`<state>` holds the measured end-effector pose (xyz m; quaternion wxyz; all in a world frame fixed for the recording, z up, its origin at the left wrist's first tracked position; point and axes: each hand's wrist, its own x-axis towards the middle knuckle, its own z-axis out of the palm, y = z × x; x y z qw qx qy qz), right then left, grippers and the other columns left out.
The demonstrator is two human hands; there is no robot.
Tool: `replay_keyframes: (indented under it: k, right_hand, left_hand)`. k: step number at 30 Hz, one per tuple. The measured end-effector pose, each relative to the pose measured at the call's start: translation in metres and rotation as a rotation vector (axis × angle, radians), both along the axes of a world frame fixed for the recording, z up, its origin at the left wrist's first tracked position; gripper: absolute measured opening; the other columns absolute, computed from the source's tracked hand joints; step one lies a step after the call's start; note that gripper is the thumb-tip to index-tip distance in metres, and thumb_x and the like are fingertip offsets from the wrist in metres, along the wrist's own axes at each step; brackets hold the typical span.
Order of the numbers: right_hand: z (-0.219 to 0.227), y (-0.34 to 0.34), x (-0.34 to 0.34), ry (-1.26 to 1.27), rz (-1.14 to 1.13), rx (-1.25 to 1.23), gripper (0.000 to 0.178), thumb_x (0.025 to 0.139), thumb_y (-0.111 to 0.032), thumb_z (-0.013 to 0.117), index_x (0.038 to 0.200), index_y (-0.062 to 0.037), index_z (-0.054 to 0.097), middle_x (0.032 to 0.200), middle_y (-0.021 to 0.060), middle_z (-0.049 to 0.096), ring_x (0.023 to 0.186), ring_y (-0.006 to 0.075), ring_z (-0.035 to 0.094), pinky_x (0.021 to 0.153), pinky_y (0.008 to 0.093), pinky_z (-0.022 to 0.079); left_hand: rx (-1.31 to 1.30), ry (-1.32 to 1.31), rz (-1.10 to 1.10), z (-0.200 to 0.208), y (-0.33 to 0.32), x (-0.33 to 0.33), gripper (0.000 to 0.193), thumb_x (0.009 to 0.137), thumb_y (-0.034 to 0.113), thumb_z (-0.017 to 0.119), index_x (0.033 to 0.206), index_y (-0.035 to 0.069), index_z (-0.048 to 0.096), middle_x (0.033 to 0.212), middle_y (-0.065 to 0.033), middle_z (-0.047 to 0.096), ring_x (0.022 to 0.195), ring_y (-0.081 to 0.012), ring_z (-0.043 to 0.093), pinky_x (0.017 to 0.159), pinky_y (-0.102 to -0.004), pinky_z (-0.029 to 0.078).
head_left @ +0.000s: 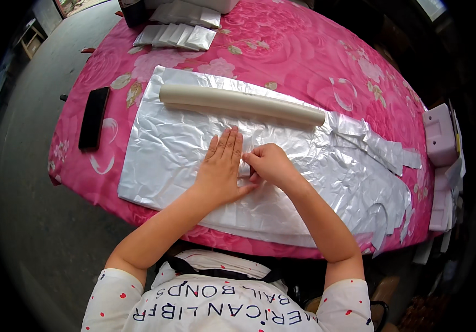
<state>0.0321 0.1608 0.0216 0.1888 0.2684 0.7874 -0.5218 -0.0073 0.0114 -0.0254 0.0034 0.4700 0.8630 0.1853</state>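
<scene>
A stack of thin, shiny whitish plastic bags [160, 155] lies across the table, with cut handle-like strips at its right end. My left hand [221, 166] rests flat on the middle of the stack, fingers stretched out and pointing away from me. Just right of it, my right hand [271, 165] is closed, thumb and fingers pinched together low over the plastic. A small greyish patch shows between the two hands; what the right fingers hold is hidden. Beyond both hands, a pale beige tube [243, 105] lies lengthwise on the stack.
A pink flowered cloth [299, 39] covers the table. A black phone [93, 119] lies at the left. Small folded plastic packets [177, 36] sit in rows at the far left, beside a dark container [133, 12]. Pale pink plastic boxes [440, 135] stand past the right edge.
</scene>
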Motion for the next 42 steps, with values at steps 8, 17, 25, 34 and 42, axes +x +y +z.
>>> replay_keyframes:
  k: [8,17,25,34,42]
  right_hand:
    - [0.009,0.001,0.031,0.175,0.248,0.589,0.018,0.070,-0.018,0.066,0.074,-0.0010,0.062,0.065,0.0102,0.063,0.062,0.0228,0.063,0.059,0.0323,0.050]
    - [-0.015,-0.019,-0.008,0.923,0.629,0.844,0.046,0.077,-0.026,0.064,0.113,-0.0007,0.054,0.119,0.0189,0.053,0.115,0.0324,0.047,0.097,0.0417,0.035]
    - [-0.034,-0.110,0.027,0.750,0.635,0.560,0.070,0.088,-0.047,0.045,0.140,-0.0054,0.026,0.145,0.0230,0.020,0.135,0.0360,0.017,0.109,0.0457,0.012]
    - [-0.007,-0.144,0.050,0.780,1.054,0.367,0.039,0.082,-0.020,0.054,0.118,-0.0043,0.051,0.141,0.0213,0.028,0.134,0.0377,0.018,0.109,0.0471,0.015]
    - [0.037,-0.063,-0.034,0.759,0.789,0.122,0.009,0.077,-0.013,0.066,0.084,-0.0078,0.064,0.096,0.0077,0.056,0.096,0.0245,0.049,0.080,0.0358,0.041]
  left_hand:
    - [-0.006,-0.013,0.012,0.000,0.001,0.002,0.107,0.072,0.063,0.054,0.138,-0.010,0.012,0.145,-0.0260,0.015,0.137,-0.0352,0.011,0.111,-0.0447,0.005]
    - [0.615,-0.763,0.033,0.022,-0.083,0.036,0.050,0.080,0.004,0.060,0.127,-0.003,0.043,0.133,-0.0217,0.040,0.120,-0.0254,0.046,0.096,-0.0338,0.041]
    - [0.497,-1.660,0.507,0.007,-0.187,0.110,0.029,0.090,0.006,0.048,0.116,-0.007,0.052,0.110,-0.0193,0.060,0.099,-0.0242,0.061,0.086,-0.0319,0.049]
    - [0.182,-0.845,0.434,0.032,-0.181,0.087,0.015,0.078,0.014,0.066,0.086,0.003,0.068,0.066,-0.0097,0.064,0.059,-0.0188,0.063,0.054,-0.0296,0.049]
    - [0.454,-0.285,0.280,0.074,-0.158,0.029,0.032,0.068,0.011,0.071,0.098,0.004,0.063,0.099,-0.0119,0.065,0.086,-0.0266,0.063,0.075,-0.0331,0.050]
